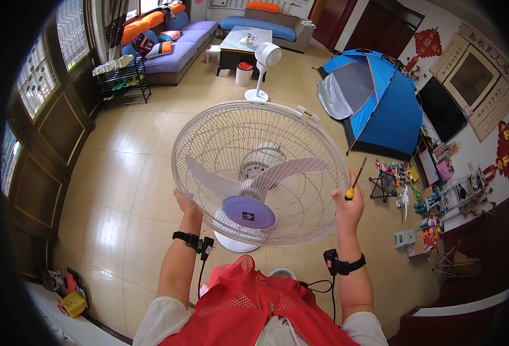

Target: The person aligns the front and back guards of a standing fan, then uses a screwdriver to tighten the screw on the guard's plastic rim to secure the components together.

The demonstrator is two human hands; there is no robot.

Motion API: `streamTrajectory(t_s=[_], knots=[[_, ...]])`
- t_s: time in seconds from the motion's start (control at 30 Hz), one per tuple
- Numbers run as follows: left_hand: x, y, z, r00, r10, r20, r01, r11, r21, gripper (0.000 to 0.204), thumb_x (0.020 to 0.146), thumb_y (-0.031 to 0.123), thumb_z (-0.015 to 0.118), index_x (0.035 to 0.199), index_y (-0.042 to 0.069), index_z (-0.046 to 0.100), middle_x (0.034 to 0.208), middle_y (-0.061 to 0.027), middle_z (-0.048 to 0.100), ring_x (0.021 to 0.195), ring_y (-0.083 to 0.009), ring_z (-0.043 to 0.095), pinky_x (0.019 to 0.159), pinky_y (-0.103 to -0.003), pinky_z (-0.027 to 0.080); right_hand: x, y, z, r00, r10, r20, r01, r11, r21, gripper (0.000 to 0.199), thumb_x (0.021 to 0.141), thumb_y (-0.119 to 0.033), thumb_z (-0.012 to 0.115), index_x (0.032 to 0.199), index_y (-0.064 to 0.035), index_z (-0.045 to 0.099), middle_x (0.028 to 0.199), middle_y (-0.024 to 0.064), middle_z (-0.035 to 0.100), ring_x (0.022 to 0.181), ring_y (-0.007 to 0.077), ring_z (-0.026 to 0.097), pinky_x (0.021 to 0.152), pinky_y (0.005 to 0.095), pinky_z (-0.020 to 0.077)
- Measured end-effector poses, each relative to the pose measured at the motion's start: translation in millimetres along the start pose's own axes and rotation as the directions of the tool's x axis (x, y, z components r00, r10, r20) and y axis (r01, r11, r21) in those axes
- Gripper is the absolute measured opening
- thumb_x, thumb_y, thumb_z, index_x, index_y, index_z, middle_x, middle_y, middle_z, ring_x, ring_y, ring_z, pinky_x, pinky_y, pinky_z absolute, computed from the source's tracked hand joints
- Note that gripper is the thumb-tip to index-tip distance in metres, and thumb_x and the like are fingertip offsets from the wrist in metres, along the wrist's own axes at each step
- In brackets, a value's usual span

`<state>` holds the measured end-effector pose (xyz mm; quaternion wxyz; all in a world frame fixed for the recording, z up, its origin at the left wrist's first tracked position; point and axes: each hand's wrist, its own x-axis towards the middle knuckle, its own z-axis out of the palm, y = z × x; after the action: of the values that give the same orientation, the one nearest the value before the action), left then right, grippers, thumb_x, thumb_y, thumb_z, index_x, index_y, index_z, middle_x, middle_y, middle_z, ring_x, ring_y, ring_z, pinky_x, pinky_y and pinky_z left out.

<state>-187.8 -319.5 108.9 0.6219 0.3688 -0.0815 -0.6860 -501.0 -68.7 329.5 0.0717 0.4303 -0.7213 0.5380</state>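
Observation:
A white pedestal fan stands close in front of me, its round wire fan guard (300,228) facing up toward me. Behind the wires sit pale blades (292,170) and a purple centre cap (248,212). My left hand (187,205) grips the guard's lower left rim, its fingers partly hidden by the rim. At the right rim, my right hand (349,209) is closed round a screwdriver (351,191) with a yellow and black handle, its shaft pointing up. That hand also rests against the guard. Below shows part of the fan's white base (231,239).
A second white fan (257,92) stands beyond, near a low table (237,55). A blue tent (387,109) is at the far right, with toys (398,173) and small stools before it. Purple sofas (179,55) and a shoe rack (124,81) line the far left.

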Motion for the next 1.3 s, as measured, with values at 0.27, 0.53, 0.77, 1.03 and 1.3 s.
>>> streamTrajectory(t_s=[0.27, 0.53, 0.77, 1.03, 1.3], knots=[[1.3, 1.5, -9.5, 0.998, -0.035, 0.043, 0.034, 0.999, 0.029, 0.072, 0.097, 0.055, 0.023, 0.145, 0.001, 0.026, 0.147, -0.016, 0.033, 0.132, -0.0311, 0.036, 0.108, -0.04, 0.031, 1.9, 0.6, 3.9, 0.993, 0.117, -0.026, -0.113, 0.988, 0.107, 0.069, 0.071, -0.046, 0.079, 0.121, -0.0022, 0.059, 0.11, 0.0146, 0.06, 0.103, 0.0256, 0.055, 0.09, 0.0343, 0.0427], [-7.7, 6.5, -30.3, 0.987, -0.04, 0.158, 0.021, 0.993, 0.12, 0.071, 0.099, 0.054, 0.02, 0.146, 0.002, 0.024, 0.149, -0.0151, 0.029, 0.134, -0.0313, 0.032, 0.112, -0.039, 0.023, 4.0, 3.5, 5.3, 0.988, 0.156, -0.023, -0.15, 0.975, 0.166, 0.068, 0.074, -0.04, 0.079, 0.12, 0.0034, 0.056, 0.111, 0.0102, 0.06, 0.102, 0.0186, 0.056, 0.09, 0.031, 0.043], [-41.3, 13.7, -40.7, 0.94, -0.321, 0.119, 0.269, 0.907, 0.324, 0.084, 0.092, 0.067, 0.029, 0.146, 0.003, 0.024, 0.149, -0.014, 0.03, 0.135, -0.029, 0.032, 0.11, -0.044, 0.026, 4.3, 8.7, 3.0, 0.992, 0.12, -0.035, -0.116, 0.987, 0.109, 0.067, 0.077, -0.039, 0.078, 0.121, 0.0055, 0.053, 0.113, 0.0088, 0.06, 0.1, 0.0158, 0.056, 0.09, 0.029, 0.0428], [-41.7, -25.7, -79.6, 0.908, -0.252, 0.334, 0.18, 0.956, 0.231, 0.071, 0.095, 0.054, 0.033, 0.144, 0.002, 0.027, 0.146, -0.0142, 0.035, 0.133, -0.0289, 0.035, 0.109, -0.041, 0.03, 3.5, 8.5, 8.1, 0.986, 0.159, -0.043, -0.147, 0.969, 0.196, 0.065, 0.076, -0.035, 0.079, 0.12, 0.0065, 0.054, 0.115, 0.0114, 0.058, 0.104, 0.0185, 0.055, 0.092, 0.0309, 0.0422], [-61.9, -38.0, -78.2, 0.777, -0.493, 0.392, 0.438, 0.87, 0.226, 0.077, 0.093, 0.06, 0.037, 0.143, 0.002, 0.03, 0.144, -0.0127, 0.04, 0.131, -0.0297, 0.038, 0.105, -0.051, 0.032, 1.4, -1.1, 3.5, 0.981, 0.193, -0.027, -0.182, 0.959, 0.216, 0.063, 0.077, -0.032, 0.078, 0.12, 0.0067, 0.054, 0.115, 0.0116, 0.059, 0.104, 0.0183, 0.055, 0.092, 0.0304, 0.0416]])
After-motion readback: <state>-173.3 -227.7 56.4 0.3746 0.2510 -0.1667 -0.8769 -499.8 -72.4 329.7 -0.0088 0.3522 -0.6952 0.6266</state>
